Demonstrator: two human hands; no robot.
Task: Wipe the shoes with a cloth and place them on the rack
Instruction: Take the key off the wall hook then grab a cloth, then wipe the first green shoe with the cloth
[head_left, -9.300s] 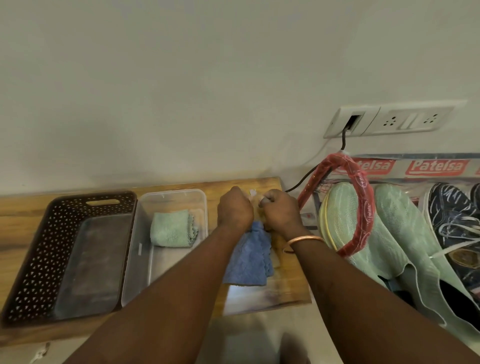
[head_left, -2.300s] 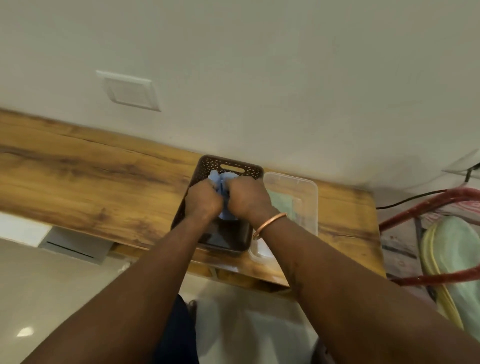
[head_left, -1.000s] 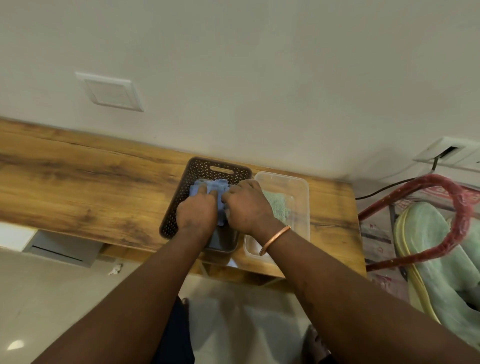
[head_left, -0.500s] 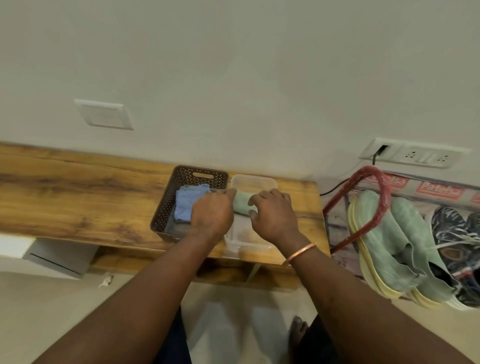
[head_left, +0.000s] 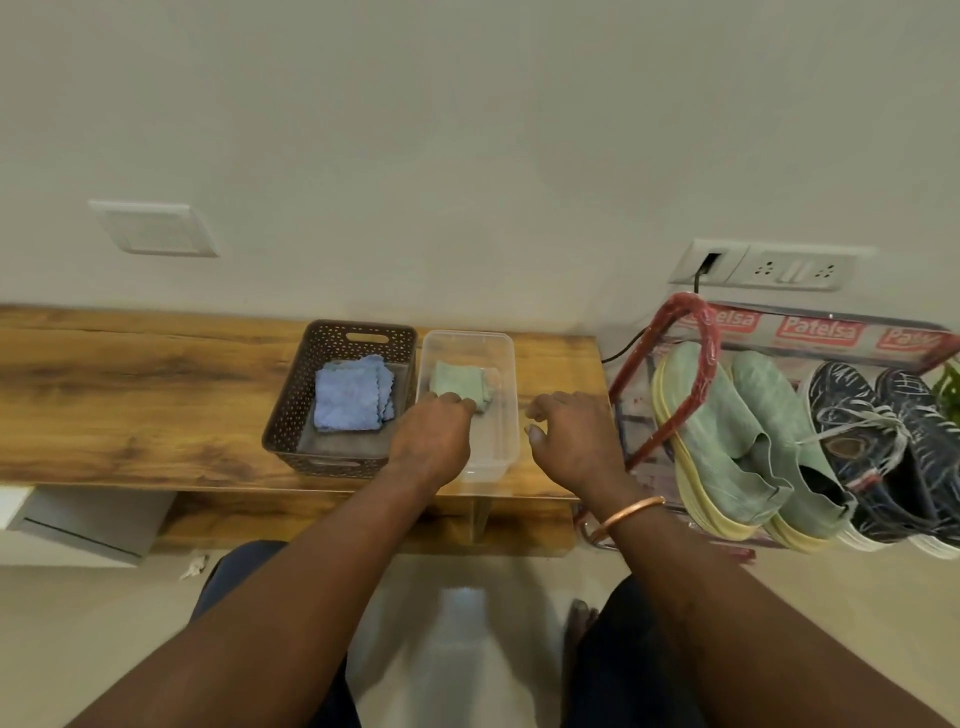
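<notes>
I see L hand (head_left: 431, 439) on folded green cloth (head_left: 460, 379) in clear plastic tub (head_left: 500, 449), can't tell if pinched. R hand (head_left: 571, 441) at its 3 o'clock, relaxed, empty

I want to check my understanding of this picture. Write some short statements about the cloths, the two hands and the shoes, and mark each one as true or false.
1. The blue cloth lies in the brown basket. True.
2. The green cloth lies on the bare bench. False: it lies in the clear box.
3. The left hand touches the green cloth. True.
4. The right hand holds a shoe. False: it holds nothing and hovers over the bench, to the right of the clear box.
5. The green shoes are on the rack. True.
</notes>
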